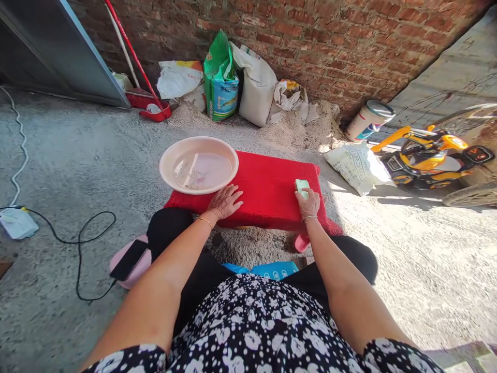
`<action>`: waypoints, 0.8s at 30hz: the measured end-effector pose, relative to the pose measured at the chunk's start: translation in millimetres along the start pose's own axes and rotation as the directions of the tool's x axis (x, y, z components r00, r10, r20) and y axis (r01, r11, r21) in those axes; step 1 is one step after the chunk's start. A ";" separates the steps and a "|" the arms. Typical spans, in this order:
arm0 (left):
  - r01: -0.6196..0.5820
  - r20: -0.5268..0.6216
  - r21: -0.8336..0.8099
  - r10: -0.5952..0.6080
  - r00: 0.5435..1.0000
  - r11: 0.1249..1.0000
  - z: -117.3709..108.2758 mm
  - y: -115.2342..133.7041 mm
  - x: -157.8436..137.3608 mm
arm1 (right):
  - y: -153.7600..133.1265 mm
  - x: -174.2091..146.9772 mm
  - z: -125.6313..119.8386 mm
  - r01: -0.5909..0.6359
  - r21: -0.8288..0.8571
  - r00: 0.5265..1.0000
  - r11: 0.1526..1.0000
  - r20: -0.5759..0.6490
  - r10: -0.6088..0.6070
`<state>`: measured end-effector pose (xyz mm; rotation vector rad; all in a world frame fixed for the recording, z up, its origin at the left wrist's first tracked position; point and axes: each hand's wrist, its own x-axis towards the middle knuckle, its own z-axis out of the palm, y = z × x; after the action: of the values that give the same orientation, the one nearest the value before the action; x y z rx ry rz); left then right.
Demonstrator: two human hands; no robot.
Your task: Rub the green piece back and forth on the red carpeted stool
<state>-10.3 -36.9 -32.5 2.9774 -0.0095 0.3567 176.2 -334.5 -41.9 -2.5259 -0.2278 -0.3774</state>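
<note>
Covering a low desk whose own surface is hidden, the red cloth (267,178) is the biggest thing within reach; if it is dragged sideways by a hard push, it could bunch and shift whatever stands on it. The pale basin (166,173) takes up its left end, with shallow water (212,171) inside. Its rim reaches past the cloth's far edge, and how much of the base is supported cannot be told, so a knock might tip it and spill. The left hand (227,201) lies just beside the rim, palm down, its grip loosely spread and holding nothing visible; a careless slide of this hand seems the likeliest cause of such a knock. The right hand (309,202) has its grip curled closed around the green block (302,183), near the cloth's right end. Wet fingers could let the block slip off the edge.
</note>
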 end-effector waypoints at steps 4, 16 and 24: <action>0.007 -0.005 -0.005 -0.007 1.000 1.000 1.4 -0.3 -0.8 | -0.1 0.2 0.8 -0.005 0.003 1.000 1.000 0.001 0.005; 0.000 -0.034 -0.005 -0.001 0.999 1.000 3.1 -2.1 -0.6 | -1.1 0.6 2.8 0.001 -0.001 1.000 1.000 -0.029 -0.001; -0.009 -0.054 0.007 0.009 0.998 1.000 3.5 -1.3 -0.2 | -0.7 -0.4 2.0 -0.003 -0.009 1.000 1.000 -0.028 0.003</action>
<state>-9.7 -36.1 -36.1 2.9736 -0.0161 0.4390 176.1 -332.9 -43.3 -2.5275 -0.2124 -0.4129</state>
